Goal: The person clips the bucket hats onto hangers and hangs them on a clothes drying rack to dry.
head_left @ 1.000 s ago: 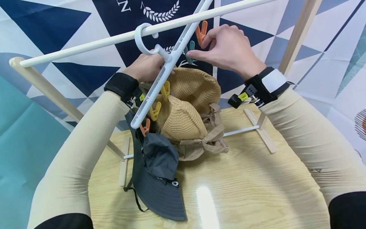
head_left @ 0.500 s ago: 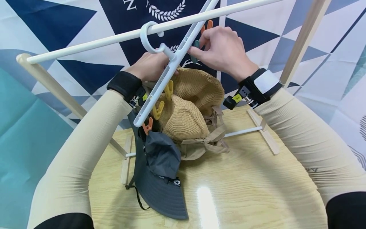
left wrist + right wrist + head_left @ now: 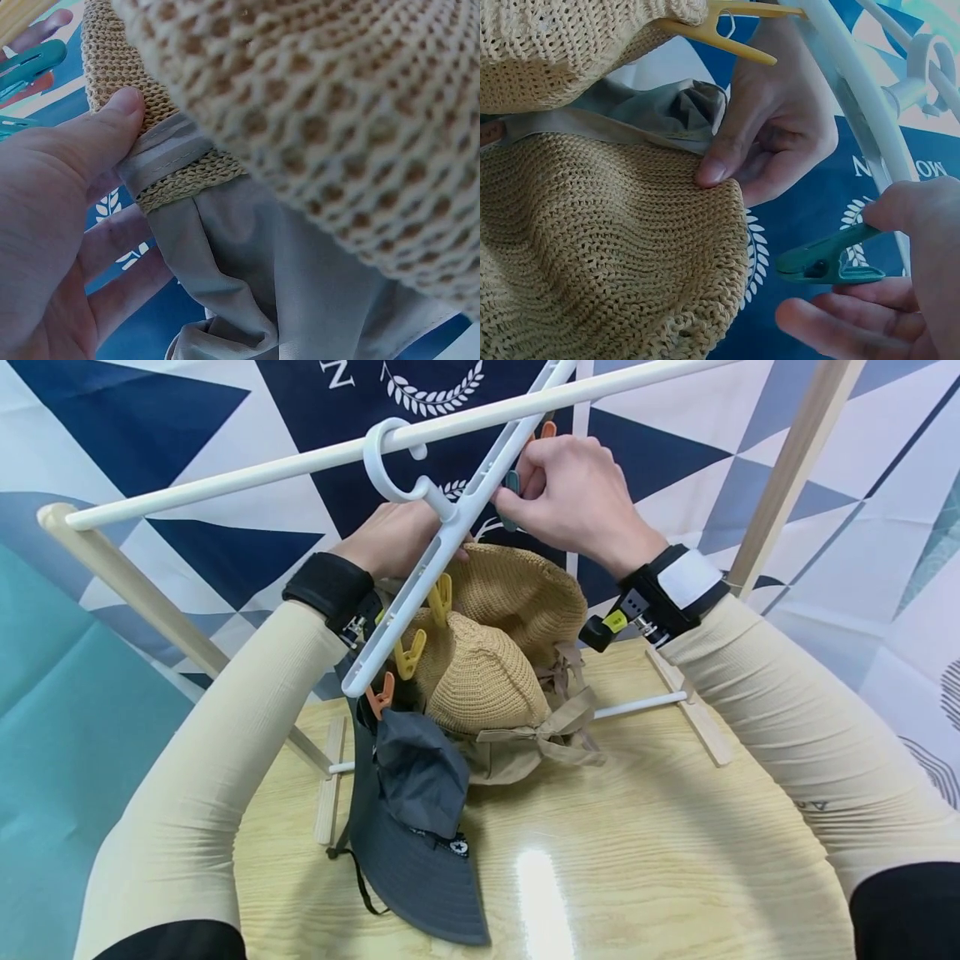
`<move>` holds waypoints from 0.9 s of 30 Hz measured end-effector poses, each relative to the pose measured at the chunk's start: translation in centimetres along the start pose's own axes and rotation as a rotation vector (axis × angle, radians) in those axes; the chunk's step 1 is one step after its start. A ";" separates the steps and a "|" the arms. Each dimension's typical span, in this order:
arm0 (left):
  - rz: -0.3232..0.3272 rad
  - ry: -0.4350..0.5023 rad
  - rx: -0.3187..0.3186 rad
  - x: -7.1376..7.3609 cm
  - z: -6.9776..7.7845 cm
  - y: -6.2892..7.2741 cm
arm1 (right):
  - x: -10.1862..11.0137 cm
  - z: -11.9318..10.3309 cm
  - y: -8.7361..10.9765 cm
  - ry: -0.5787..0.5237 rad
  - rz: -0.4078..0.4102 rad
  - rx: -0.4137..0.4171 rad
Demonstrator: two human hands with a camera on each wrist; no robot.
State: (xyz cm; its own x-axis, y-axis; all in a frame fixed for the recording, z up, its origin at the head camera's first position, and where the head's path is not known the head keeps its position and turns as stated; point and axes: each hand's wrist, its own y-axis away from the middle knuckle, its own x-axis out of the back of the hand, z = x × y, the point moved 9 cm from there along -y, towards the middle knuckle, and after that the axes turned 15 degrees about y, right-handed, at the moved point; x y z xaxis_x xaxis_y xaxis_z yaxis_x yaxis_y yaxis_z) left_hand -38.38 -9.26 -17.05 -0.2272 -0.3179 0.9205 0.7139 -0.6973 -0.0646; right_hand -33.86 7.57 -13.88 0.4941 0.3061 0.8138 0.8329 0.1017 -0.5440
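My left hand (image 3: 393, 533) pinches the brim edge of a tan knitted hat (image 3: 491, 672), thumb on the knit beside a grey-beige cloth band (image 3: 169, 150). The hanger partly hides that hand in the head view. My right hand (image 3: 573, 497) holds a green clothespin (image 3: 829, 259) by its two handles, between thumb and fingers, at the white hanger (image 3: 450, 531). In the right wrist view, a gap separates the clothespin's nose from the hat's edge. Yellow clothespins (image 3: 409, 653) join the hat to the hanger; an orange clothespin (image 3: 381, 695) sits over a dark grey hat (image 3: 422, 772).
The hanger hooks over a white rail (image 3: 300, 467) on a wooden stand (image 3: 795, 468). Another orange clothespin (image 3: 549, 430) shows behind my right hand. The dark hat's brim reaches low over the wooden table (image 3: 637, 852). A patterned cloth (image 3: 195, 410) hangs behind.
The right hand's fingers have drawn in around the green clothespin, and the hand sits slightly lower. My left hand stays at the knitted hat's brim. The head view has shifted slightly.
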 end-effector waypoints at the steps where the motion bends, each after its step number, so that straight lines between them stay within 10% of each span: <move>1: 0.000 0.005 -0.002 0.0 -0.1 0.0 | 0.0 0.0 0.0 -0.008 0.008 0.000; 13: 0.009 0.010 0.015 0.1 -0.2 0.3 | -0.5 -0.8 0.7 -0.169 0.066 0.046; 19: 0.005 0.034 -0.003 -0.5 -2.9 -1.3 | -1.0 -1.3 1.0 -0.240 0.062 0.062; 27: -0.010 0.142 0.041 -0.2 0.1 0.9 | -1.1 -1.6 1.0 -0.288 0.073 0.100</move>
State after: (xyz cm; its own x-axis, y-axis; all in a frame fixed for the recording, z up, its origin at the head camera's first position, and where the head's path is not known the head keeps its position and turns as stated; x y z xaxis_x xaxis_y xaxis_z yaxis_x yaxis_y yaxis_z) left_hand -37.60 -9.80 -17.22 -0.3235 -0.4005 0.8573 0.7366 -0.6752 -0.0375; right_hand -33.10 5.80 -14.98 0.4488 0.5700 0.6882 0.7621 0.1580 -0.6278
